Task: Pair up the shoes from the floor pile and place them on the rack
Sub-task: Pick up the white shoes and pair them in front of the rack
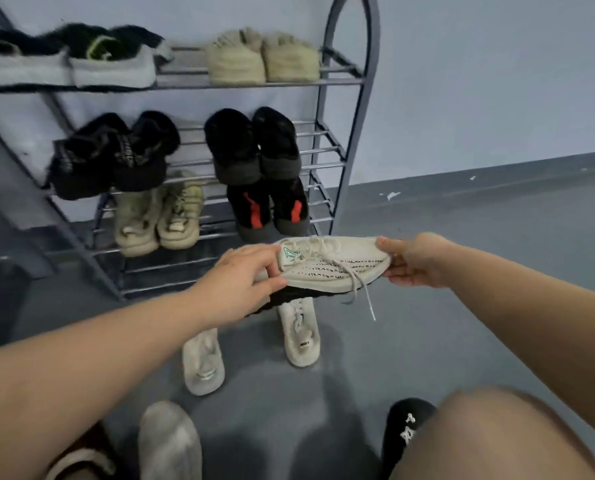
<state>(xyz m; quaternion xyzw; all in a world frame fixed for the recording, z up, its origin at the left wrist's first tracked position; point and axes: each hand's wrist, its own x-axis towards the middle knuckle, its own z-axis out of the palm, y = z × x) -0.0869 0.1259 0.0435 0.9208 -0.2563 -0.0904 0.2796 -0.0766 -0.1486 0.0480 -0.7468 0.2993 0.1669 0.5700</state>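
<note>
Both my hands hold a cream knit sneaker (334, 268) with black dashes and a green logo, sideways, in front of the rack's bottom shelf. My left hand (244, 282) grips its heel end, my right hand (413, 259) pinches its toe. Its lace dangles down. A dark sole edge shows under it. On the floor lie two white sneakers, one (299, 334) below the held shoe and one (203, 362) to its left. The grey metal shoe rack (353, 81) stands against the wall.
The rack's shelves carry pairs: black-white and beige on top, black ones in the middle, beige and black-red lower down. Near me on the floor lie a grey shoe (169, 441), a brown-beige one (81, 459) and a black shoe (406, 431) beside my knee.
</note>
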